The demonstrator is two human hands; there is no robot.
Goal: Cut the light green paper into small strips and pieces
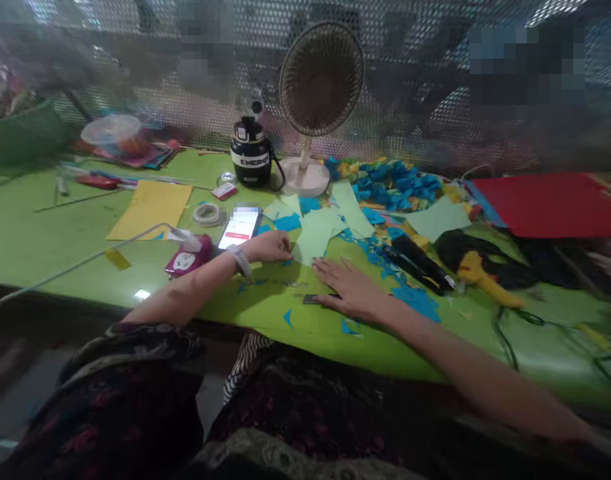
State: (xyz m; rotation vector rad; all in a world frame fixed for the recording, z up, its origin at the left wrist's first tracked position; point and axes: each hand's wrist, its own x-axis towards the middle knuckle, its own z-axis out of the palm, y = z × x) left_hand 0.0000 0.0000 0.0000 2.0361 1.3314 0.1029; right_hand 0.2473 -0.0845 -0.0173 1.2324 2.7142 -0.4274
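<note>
My left hand (pixel 268 247) lies palm down on the green tabletop (pixel 265 313), holding nothing, with a white wristband (pixel 240 260) on its wrist. Its fingertips stop just short of pale green paper pieces (pixel 313 233). My right hand (pixel 350 290) rests flat with its fingers spread. A small dark flat object (pixel 310 299) pokes out from under its little-finger side, partly hidden. Torn blue paper scraps (pixel 410 300) lie around it. A smartphone (pixel 239 228) with a lit screen lies just beyond my left hand.
A roll of tape (pixel 206 214), a pink tissue pack (pixel 188 257) and a yellow sheet (pixel 150 210) lie to the left. Farther back stand a black flask (pixel 250 157) and a desk fan (pixel 320 80). Black markers (pixel 415 263) and a red sheet (pixel 550 203) lie to the right.
</note>
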